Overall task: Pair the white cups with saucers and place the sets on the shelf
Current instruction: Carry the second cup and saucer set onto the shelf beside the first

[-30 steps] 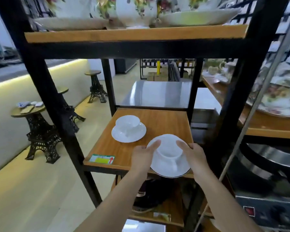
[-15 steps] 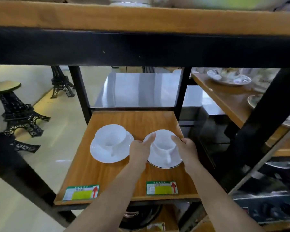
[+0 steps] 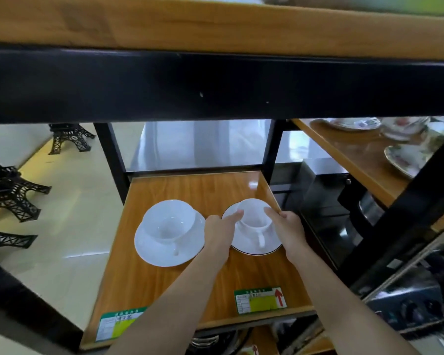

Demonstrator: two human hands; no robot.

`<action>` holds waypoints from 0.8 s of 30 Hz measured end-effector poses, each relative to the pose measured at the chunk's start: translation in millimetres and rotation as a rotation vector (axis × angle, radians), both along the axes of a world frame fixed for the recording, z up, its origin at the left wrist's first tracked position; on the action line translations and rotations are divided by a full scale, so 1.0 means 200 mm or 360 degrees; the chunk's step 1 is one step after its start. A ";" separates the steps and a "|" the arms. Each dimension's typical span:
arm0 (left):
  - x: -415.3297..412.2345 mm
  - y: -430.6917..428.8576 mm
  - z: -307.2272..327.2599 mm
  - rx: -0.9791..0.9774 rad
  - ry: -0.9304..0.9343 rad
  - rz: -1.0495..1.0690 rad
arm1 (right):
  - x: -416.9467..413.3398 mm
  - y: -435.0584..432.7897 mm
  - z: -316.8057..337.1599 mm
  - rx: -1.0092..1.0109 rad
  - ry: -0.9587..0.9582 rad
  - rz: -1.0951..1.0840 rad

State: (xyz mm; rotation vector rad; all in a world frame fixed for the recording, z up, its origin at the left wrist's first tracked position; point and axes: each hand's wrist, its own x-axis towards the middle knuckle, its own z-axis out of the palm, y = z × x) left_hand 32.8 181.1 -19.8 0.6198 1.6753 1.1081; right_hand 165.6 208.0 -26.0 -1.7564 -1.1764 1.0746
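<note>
Two hands on the set: left hand (image 3: 219, 228) and right hand (image 3: 289, 226) grip opposite rims of the saucer (image 3: 249, 245), cup (image 3: 254, 219) seated on it. It sits on the wooden shelf (image 3: 190, 283), just beside another cup-and-saucer set (image 3: 168, 234).

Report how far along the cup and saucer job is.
Done: one cup sits on its saucer on the left of the shelf, untouched. In hand: a second cup sits on a dark-rimmed saucer on the right of the shelf, with the left hand and right hand at its sides. Left: let go. No other white cups are visible.
</note>
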 end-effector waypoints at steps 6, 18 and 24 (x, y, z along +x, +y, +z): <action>0.00 0.02 0.00 -0.0002 0.0020 0.0001 | 0.00 0.03 -0.03 0.0015 -0.0032 0.0017; 0.03 0.01 0.03 -0.0002 0.0051 0.0023 | 0.04 0.09 -0.02 0.0002 -0.0006 0.0185; 0.03 -0.03 0.07 0.0068 0.0239 -0.0058 | 0.06 0.08 -0.01 0.0213 -0.0366 0.0077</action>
